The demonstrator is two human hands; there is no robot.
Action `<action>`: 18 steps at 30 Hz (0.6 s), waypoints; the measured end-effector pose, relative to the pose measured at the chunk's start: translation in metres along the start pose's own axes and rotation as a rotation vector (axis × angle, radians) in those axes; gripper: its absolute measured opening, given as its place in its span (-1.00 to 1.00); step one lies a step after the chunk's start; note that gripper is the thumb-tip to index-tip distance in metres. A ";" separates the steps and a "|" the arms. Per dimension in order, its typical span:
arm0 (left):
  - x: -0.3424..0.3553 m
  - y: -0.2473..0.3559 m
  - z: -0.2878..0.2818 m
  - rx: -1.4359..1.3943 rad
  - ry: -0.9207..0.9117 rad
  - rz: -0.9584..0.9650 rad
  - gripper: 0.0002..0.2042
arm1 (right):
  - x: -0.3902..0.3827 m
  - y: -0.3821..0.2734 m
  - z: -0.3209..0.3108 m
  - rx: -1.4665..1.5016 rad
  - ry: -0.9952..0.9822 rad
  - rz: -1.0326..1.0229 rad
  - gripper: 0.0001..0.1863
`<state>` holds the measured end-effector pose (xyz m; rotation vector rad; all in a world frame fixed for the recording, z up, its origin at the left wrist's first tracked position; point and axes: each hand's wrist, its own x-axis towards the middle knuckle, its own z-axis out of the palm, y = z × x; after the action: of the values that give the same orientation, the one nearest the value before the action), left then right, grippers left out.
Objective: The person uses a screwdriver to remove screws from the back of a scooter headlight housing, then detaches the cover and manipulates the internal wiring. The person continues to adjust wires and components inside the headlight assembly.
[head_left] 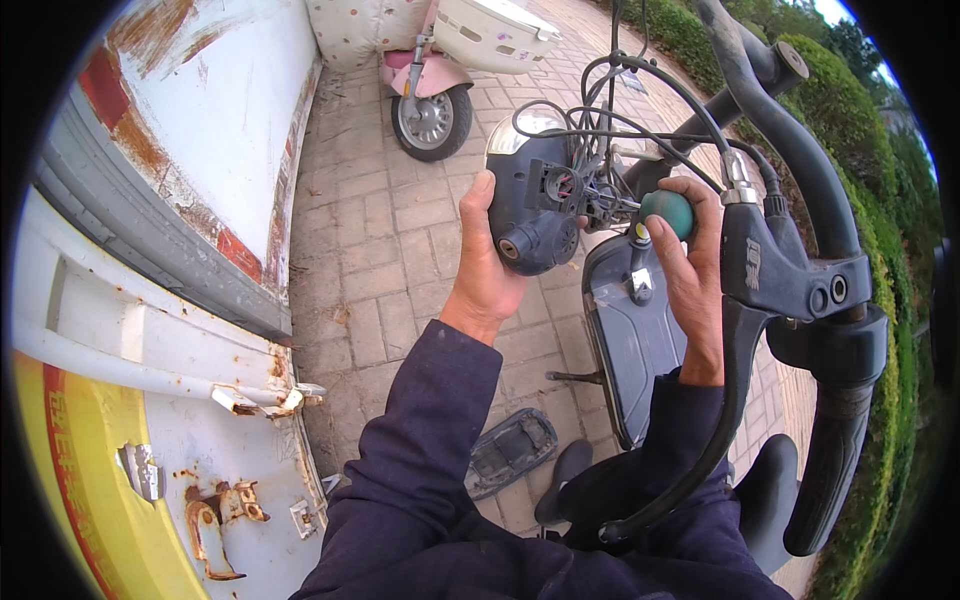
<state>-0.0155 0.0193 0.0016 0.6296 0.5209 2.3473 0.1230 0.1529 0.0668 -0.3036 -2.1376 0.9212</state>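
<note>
My left hand (482,240) grips the side of a black headlamp housing (530,200) with a silver front, a round lock and an opened back with exposed wires (595,195). Black cables loop from it toward the handlebar (820,200) and brake lever (745,300) at the right. My right hand (690,270) is closed around a teal rounded tool handle (668,212) just right of the housing; a small yellow spot shows by my thumb. The tool's tip is hard to make out among the wires and metal parts.
Below are the dark scooter body (625,370) and a grey plastic piece (510,450) on the paving (400,290). A pink scooter (430,110) stands behind. Rusty white metal panels (200,120) line the left, a hedge (840,110) the right. A black seat (770,475) sits low right.
</note>
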 end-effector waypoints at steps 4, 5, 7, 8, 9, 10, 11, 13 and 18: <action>0.001 -0.001 0.002 -0.024 0.019 0.011 -0.31 | 0.001 0.004 -0.002 0.050 -0.034 0.020 -0.63; 0.001 -0.001 0.003 -0.031 0.016 0.013 -0.31 | 0.002 0.005 0.000 0.035 -0.003 0.075 -0.63; 0.000 -0.003 0.003 0.004 0.023 0.003 -0.31 | 0.000 0.003 0.001 0.036 0.038 0.219 -0.65; 0.000 -0.003 0.003 0.016 0.027 -0.002 -0.32 | -0.002 0.001 0.002 0.020 0.052 0.257 -0.65; 0.000 -0.004 0.003 0.011 0.019 0.000 -0.32 | -0.001 0.000 0.002 -0.030 0.051 0.227 -0.66; 0.000 -0.004 0.002 0.004 0.014 0.005 -0.32 | -0.001 -0.002 0.003 -0.066 0.043 0.149 -0.68; 0.000 -0.004 0.002 -0.005 0.012 0.009 -0.32 | -0.001 -0.004 0.004 -0.103 0.038 0.070 -0.70; 0.001 -0.003 0.001 -0.053 0.003 0.001 -0.32 | 0.000 -0.008 0.007 -0.119 0.035 -0.025 -0.73; 0.004 -0.005 -0.001 -0.038 -0.021 -0.006 -0.29 | -0.002 -0.018 0.012 -0.119 0.081 0.098 -0.68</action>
<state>-0.0162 0.0250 -0.0002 0.6340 0.4669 2.3371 0.1170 0.1333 0.0731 -0.5004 -2.1221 0.8242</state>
